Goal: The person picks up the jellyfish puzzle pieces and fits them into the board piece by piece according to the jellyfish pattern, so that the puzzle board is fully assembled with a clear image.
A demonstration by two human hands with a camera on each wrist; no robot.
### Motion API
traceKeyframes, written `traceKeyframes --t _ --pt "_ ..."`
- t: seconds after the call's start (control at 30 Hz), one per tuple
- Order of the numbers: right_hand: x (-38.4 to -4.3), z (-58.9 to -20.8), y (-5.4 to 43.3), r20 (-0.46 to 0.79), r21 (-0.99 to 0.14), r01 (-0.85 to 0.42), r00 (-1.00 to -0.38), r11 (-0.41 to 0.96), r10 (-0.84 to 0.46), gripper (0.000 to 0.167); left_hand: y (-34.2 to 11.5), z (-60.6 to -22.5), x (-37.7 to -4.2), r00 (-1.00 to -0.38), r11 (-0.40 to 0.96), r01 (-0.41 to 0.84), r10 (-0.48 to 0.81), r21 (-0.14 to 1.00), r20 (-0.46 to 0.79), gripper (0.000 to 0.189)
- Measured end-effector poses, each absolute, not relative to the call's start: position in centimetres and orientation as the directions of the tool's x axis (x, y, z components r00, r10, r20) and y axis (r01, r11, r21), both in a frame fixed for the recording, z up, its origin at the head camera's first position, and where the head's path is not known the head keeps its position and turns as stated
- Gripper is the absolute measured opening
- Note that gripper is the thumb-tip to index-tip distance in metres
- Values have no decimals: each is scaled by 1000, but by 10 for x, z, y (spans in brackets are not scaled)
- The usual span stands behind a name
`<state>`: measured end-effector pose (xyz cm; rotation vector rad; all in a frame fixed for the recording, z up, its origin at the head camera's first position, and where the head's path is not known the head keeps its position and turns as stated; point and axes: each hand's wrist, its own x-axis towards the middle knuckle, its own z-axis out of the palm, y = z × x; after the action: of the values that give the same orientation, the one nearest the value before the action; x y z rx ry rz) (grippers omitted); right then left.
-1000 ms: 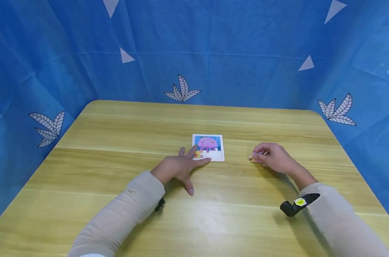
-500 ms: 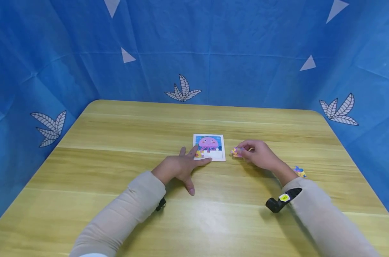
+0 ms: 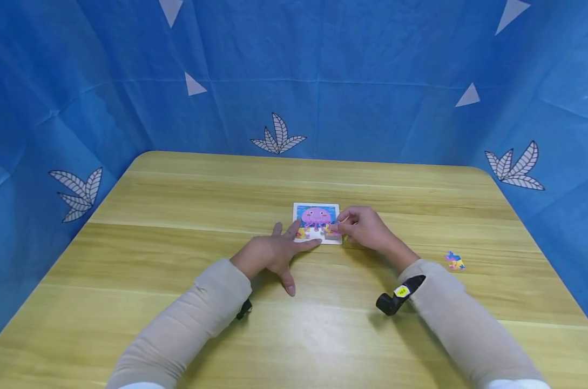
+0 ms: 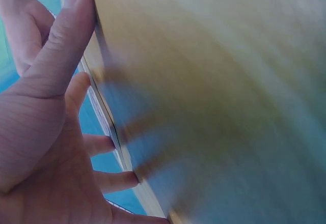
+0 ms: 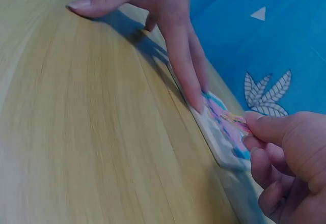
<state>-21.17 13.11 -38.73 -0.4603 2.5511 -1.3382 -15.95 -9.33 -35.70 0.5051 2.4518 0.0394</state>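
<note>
A square jigsaw puzzle board (image 3: 316, 206) with a white frame and a pink jellyfish picture lies on the table. Its lower middle shows bare white. My left hand (image 3: 273, 254) is spread, with fingertips resting on the board's left side and lower edge; the right wrist view shows these fingers (image 5: 186, 76) straight. Over the lower right of the board, my right hand (image 3: 369, 229) pinches a pink and yellow puzzle piece (image 3: 331, 233) between thumb and fingers. The piece is slightly tilted in the right wrist view; whether it touches the board I cannot tell.
Another puzzle piece (image 3: 455, 261), blue and yellow, lies on the wooden table (image 3: 201, 189) to the right, beyond the right forearm. A blue curtain (image 3: 294, 70) with leaf and triangle prints hangs behind the table's far edge.
My right hand has moved left with the pinched piece, from the table right of the board to over its lower right. The loose piece has come into view. The left hand stays put.
</note>
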Motion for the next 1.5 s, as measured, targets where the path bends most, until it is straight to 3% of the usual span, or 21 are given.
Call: traceKeyframes --t 0.5,0.83,1.23,1.5 --pt "-218 -398 101 -79 -813 -167 -917 558 -390 17 -92 -355 -159 -725 924 357 365 134 -583 115" --pt "-219 -398 95 -67 -735 -205 -926 646 -371 16 -91 -355 -159 -728 925 362 358 116 -585 116" --pt "-226 -385 89 -293 -664 -21 -913 747 -286 21 -91 -357 -160 -726 925 362 356 114 -588 117" --pt "-229 -383 90 -326 -646 -34 -891 762 -316 25 -91 -358 -161 -723 924 368 358 109 -591 117"
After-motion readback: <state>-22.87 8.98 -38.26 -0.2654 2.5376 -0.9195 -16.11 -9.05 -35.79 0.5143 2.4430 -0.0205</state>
